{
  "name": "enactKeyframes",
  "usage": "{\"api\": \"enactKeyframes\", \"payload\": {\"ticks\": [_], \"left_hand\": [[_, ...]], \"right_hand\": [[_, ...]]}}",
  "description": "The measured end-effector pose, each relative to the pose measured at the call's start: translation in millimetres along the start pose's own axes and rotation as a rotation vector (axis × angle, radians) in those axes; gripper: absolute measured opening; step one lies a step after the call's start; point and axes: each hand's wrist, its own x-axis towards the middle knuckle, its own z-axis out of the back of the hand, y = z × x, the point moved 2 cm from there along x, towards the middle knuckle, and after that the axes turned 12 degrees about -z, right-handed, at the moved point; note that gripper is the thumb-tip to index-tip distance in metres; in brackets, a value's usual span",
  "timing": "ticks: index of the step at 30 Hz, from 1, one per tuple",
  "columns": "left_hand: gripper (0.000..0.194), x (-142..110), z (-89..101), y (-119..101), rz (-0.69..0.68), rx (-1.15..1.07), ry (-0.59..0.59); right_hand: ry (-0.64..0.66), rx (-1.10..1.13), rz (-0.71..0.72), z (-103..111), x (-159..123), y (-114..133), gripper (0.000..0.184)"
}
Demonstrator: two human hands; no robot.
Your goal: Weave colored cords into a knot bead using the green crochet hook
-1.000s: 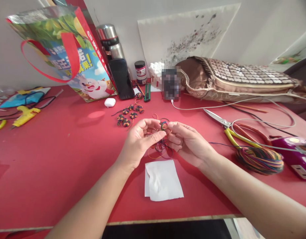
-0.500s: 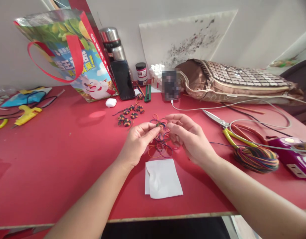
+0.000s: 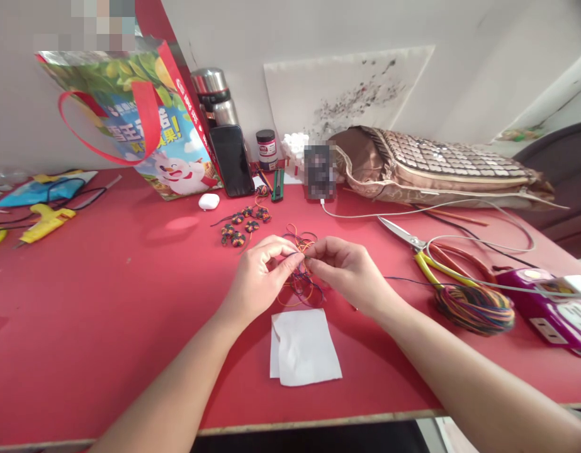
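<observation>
My left hand point(image 3: 266, 272) and my right hand point(image 3: 340, 267) meet over the middle of the red table, fingertips pinched close together on multicoloured yarn. A loose tangle of this yarn point(image 3: 303, 290) hangs and lies below and behind the fingers. What exactly sits between the fingertips is mostly hidden. One dark strand runs right, under my right hand, to a wound yarn skein point(image 3: 474, 308). Nearer to me lies a folded white paper point(image 3: 306, 349). Beyond my left hand are several small knotted yarn balls point(image 3: 238, 239).
Scissors point(image 3: 413, 242) with yellow and red handles lie right, by a purple power strip point(image 3: 530, 296) and a white cable. A phone point(image 3: 231, 160), green box cutter point(image 3: 277, 185), earbud case point(image 3: 209, 201) and gift bag point(image 3: 167, 138) stand behind. A yellow glue gun point(image 3: 47, 223) is left.
My right hand has drawn in against my left fingertips, its fingers now closed in a pinch. The small knotted piece visible earlier is now covered. The view has shifted slightly.
</observation>
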Motion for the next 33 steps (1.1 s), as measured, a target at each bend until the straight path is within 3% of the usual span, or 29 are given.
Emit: {"api": "enactKeyframes", "payload": {"ticks": [3, 8, 10, 14, 18, 25, 33], "left_hand": [[0.014, 0.6, 2.9, -1.5, -0.091, 0.139, -0.027], [0.024, -1.8, 4.8, -9.9, -0.261, 0.245, -0.071], [0.029, -3.2, 3.4, -12.1, -0.197, 0.14, -0.052], [0.03, -4.9, -0.6, -12.3, 0.055, -0.194, -0.032], [0.029, -4.2, -3.4, -10.6, 0.159, -0.375, -0.041], [0.022, -5.1, -10.2, -2.8, 0.252, -0.352, -0.068], [0.02, -4.2, -6.8, -0.2, 0.302, -0.306, -0.05]], "right_hand": [[-0.017, 0.023, -0.021, 0.7, -0.1, 1.8, 0.017], [-0.127, 0.029, 0.012, 3.1, 0.3, 5.3, 0.017], [-0.136, 0.042, 0.012, 3.4, 0.5, 5.2, 0.018], [-0.093, 0.073, -0.027, 2.8, 0.8, 3.1, 0.02], [-0.074, 0.063, -0.031, 2.3, 0.6, 2.2, 0.02], [-0.056, 0.047, -0.025, -0.9, -2.0, 4.6, 0.019], [-0.062, 0.145, -0.12, -0.2, -0.8, 6.2, 0.03]]}}
